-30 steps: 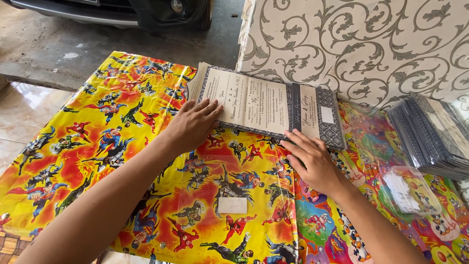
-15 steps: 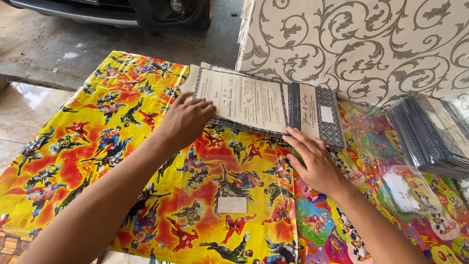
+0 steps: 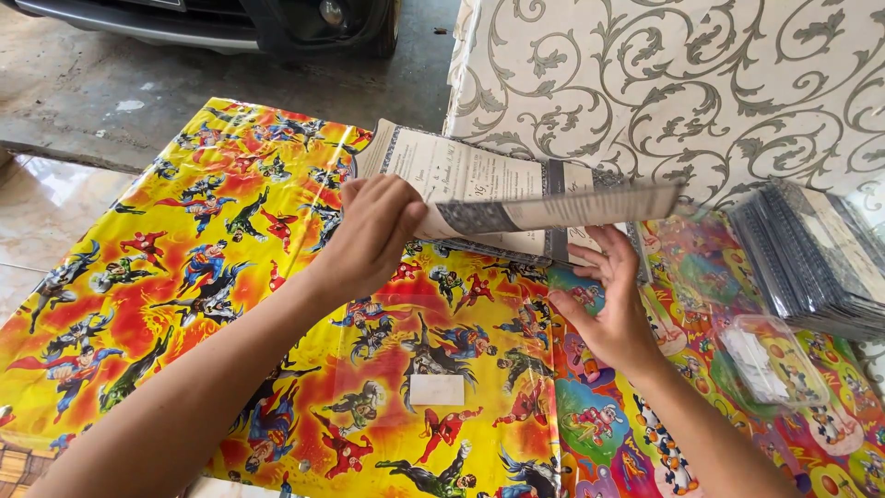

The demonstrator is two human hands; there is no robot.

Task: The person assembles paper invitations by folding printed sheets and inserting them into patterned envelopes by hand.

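Left hand grips the printed booklet lifted off the wrapping paper; right hand open, fingers spread underneath.

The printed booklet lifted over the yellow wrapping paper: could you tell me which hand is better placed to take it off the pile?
Left. The left hand already grips the raised booklet, while the right hand is open beneath its far end, probably only steadying it.

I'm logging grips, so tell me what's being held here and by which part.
The left hand holds a printed booklet by its left end, lifted off the stack. The right hand is open beneath it, holding nothing.
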